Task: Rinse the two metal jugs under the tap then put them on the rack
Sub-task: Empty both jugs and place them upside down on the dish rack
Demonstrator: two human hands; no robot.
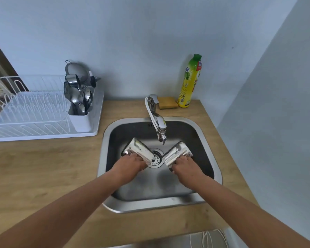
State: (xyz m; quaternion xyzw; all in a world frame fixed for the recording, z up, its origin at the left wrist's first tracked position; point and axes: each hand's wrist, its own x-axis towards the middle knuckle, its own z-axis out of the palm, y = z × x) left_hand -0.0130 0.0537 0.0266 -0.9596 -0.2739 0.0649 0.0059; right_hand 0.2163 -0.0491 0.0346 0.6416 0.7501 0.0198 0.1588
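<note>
Here, both forearms reach over the wooden table (43, 167) into the steel sink (217, 174). The left hand (131, 165) is clamped on the left jug (139, 149), the right hand (185, 167) on the right jug (176, 151); both jugs lie tilted beside the drain (157, 156), below the tap (159, 122). Farther left stands the white rack (34, 113) with cutlery; far right, a sponge (167, 102) and soap bottle (190, 81).
</note>
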